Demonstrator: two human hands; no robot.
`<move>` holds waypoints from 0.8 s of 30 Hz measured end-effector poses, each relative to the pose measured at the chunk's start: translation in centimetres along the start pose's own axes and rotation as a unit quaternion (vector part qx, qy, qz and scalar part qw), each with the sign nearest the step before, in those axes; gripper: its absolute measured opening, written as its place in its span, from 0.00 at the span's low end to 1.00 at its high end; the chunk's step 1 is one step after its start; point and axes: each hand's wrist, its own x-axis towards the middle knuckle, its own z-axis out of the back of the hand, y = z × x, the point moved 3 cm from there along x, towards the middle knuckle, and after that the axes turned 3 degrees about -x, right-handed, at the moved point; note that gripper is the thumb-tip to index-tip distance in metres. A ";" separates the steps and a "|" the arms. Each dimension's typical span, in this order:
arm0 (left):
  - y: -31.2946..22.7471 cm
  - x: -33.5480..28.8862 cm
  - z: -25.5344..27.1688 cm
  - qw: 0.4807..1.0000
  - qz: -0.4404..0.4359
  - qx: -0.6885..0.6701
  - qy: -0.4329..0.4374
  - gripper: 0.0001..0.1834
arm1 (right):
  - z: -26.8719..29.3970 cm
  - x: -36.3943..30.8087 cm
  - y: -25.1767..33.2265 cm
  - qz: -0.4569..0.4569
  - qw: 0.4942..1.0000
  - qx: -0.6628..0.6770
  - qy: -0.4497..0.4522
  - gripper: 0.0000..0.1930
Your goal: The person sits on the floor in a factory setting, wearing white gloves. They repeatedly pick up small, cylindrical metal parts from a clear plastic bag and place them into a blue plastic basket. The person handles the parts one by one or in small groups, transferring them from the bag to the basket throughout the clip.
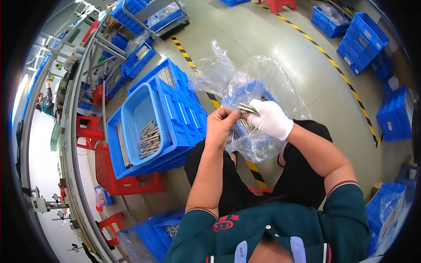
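Green shirt (pixel 302 223) cloth with a blue-trimmed collar lies nearest the camera, and beyond it black trousers (pixel 300 175) cover the spread knees. Between and ahead of these, the two hands meet over a blue tub (pixel 244 93) in a clear bag (pixel 280 76). Right hand (pixel 272 119), in a white glove, has its fingers closed round a few metal pins (pixel 247 108), their ends pointing toward the left. Left hand (pixel 221 125) is bare, thumb and forefinger drawn together at those ends; whether they grip one, I cannot tell. More pins show in the tub, below the hands. To the left, a light-blue basket (pixel 127 109) with a heap of pins stands on stacked crates (pixel 188 116), with long rods (pixel 123 144) beside it. Red stools (pixel 103 168) stand farther left, and striped tape (pixel 302 34) crosses the floor.
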 end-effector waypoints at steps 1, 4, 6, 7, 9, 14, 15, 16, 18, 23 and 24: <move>-0.1 0.1 0.0 1.000 -0.006 0.000 0.000 0.08 | 0.0 0.3 -0.3 -0.023 0.999 0.045 0.014 0.12; -0.5 -0.1 -0.6 0.999 -0.016 -0.027 0.006 0.09 | 0.0 0.5 -1.1 -0.072 0.988 0.123 0.052 0.11; -0.6 -0.1 -0.5 0.999 -0.019 -0.046 0.019 0.09 | 0.1 0.5 -0.8 -0.073 0.986 0.133 0.069 0.11; -0.6 0.1 -0.2 0.998 -0.016 -0.052 0.030 0.09 | 0.4 0.5 -0.5 -0.065 0.988 0.125 0.060 0.12; -0.6 0.2 0.0 0.996 -0.001 -0.074 0.042 0.09 | 0.8 0.7 -0.1 -0.049 0.992 0.111 0.042 0.14; -0.2 0.5 0.5 0.985 0.053 -0.148 0.074 0.07 | 0.3 1.0 -0.4 -0.051 0.991 0.115 0.051 0.14; 0.2 0.5 0.7 0.979 0.073 -0.171 0.084 0.07 | 0.2 0.8 -0.4 -0.047 0.992 0.108 0.050 0.14; 0.5 0.6 0.8 0.969 0.096 -0.206 0.096 0.06 | 0.2 0.8 -0.3 -0.042 0.993 0.100 0.048 0.14; 1.2 0.6 0.9 0.944 0.142 -0.273 0.120 0.04 | 0.1 0.6 -0.2 -0.036 0.996 0.071 0.048 0.13; 2.5 0.8 0.2 0.939 0.177 -0.275 0.102 0.10 | 0.5 0.2 0.0 0.059 0.998 0.009 0.027 0.13; 2.3 0.8 0.1 0.932 0.182 -0.275 0.150 0.13 | 0.4 0.0 -0.1 0.065 0.998 0.002 0.024 0.13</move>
